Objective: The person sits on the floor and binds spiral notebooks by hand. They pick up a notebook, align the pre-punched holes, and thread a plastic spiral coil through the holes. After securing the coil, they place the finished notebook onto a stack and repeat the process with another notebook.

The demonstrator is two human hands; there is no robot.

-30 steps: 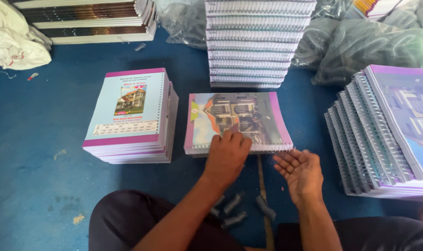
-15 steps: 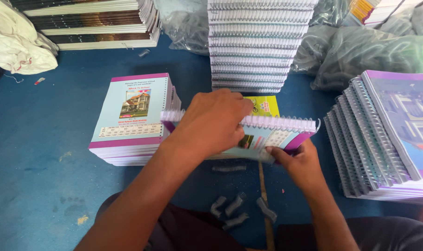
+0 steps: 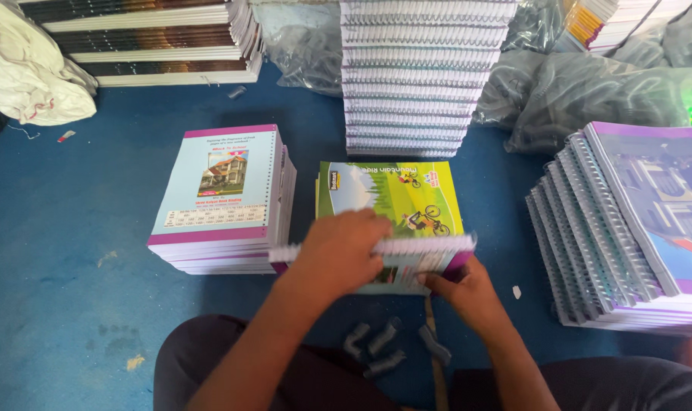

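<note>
While the spiral-bound notebook (image 3: 407, 262) lies with its long axis left-to-right at lower centre, the left hand (image 3: 338, 255) clamps its top and the right hand (image 3: 468, 293) pinches its lower right edge.

Bindery workshop: stacked spiral notebooks (image 3: 426, 76) crowd the floor (image 3: 57, 251).

L hand (image 3: 344, 251) palm down, fingers curled over & gripping, forearm reaching in from lower left. R hand (image 3: 468, 293) lower & to the right, fingers pinched shut, thumb up top, wrist bent, forearm from lower right.
</note>
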